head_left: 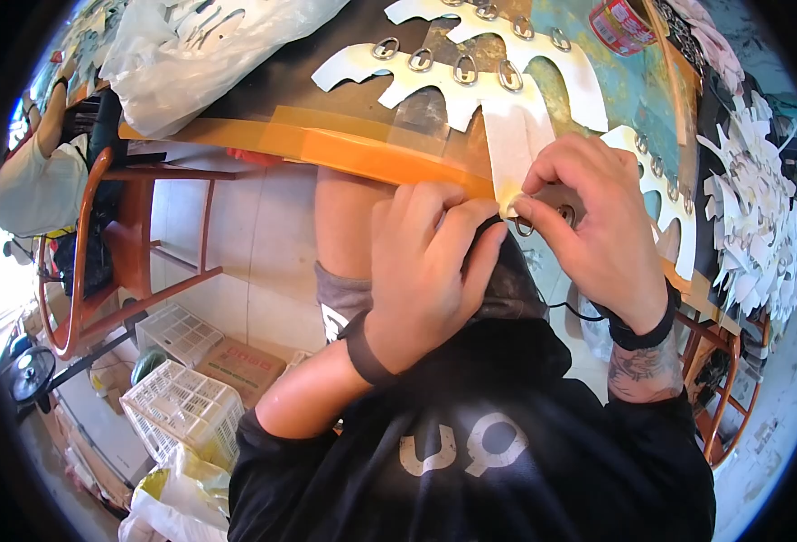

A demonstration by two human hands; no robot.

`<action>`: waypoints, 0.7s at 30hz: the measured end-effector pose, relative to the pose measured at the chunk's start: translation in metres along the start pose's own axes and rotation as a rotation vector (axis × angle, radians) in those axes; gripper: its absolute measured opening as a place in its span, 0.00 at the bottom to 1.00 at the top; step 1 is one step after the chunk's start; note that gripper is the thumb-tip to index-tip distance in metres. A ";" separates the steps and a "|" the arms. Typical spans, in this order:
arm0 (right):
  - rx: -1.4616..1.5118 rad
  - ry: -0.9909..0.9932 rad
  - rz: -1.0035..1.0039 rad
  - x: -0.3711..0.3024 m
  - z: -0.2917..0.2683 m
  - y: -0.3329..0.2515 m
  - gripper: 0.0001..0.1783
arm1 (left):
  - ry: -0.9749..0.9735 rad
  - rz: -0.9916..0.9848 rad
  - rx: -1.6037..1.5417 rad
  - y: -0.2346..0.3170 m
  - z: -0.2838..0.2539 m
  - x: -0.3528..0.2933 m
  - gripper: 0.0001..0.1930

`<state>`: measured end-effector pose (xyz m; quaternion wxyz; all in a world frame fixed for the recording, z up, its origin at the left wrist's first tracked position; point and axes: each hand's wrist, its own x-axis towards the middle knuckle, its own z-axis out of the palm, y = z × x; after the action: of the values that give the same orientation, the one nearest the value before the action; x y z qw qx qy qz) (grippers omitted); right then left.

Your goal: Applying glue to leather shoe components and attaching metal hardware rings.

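My right hand pinches the lower end of a white cut-out piece between thumb and forefinger, at the table edge. My left hand is closed, its fingertips meeting at the same end; what exactly they grip is partly hidden. A metal ring hangs just under the fingertips. Further oval metal rings sit along the scalloped arms of this piece. A second white cut-out with similar rings lies behind it, and another ringed cut-out lies to the right of my right hand.
A red tin stands at the back of the table. Many white cut-outs are heaped at the right. A plastic bag covers the far left of the table. A wooden chair, white crates and another person are at the left.
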<state>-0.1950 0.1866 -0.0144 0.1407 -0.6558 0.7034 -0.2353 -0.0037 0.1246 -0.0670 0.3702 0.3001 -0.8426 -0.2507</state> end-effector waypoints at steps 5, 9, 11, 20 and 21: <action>0.022 0.038 -0.003 -0.003 0.002 0.001 0.08 | -0.032 -0.096 -0.033 0.005 0.004 0.009 0.13; 0.025 0.051 -0.008 -0.004 0.003 0.003 0.11 | -0.119 -0.140 0.003 0.009 -0.002 0.018 0.09; 0.041 0.061 -0.008 -0.005 0.004 0.004 0.09 | -0.138 -0.140 0.024 0.011 -0.002 0.021 0.08; 0.054 0.107 -0.052 -0.008 0.005 0.011 0.09 | -0.290 -0.168 0.067 0.020 -0.005 0.036 0.05; 0.051 0.102 -0.052 -0.008 0.005 0.011 0.10 | -0.299 -0.144 0.075 0.020 -0.006 0.036 0.06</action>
<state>-0.2011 0.1945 -0.0249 0.1151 -0.6573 0.6861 -0.2898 -0.0256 0.1123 -0.0331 0.2103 0.3326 -0.8735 -0.2867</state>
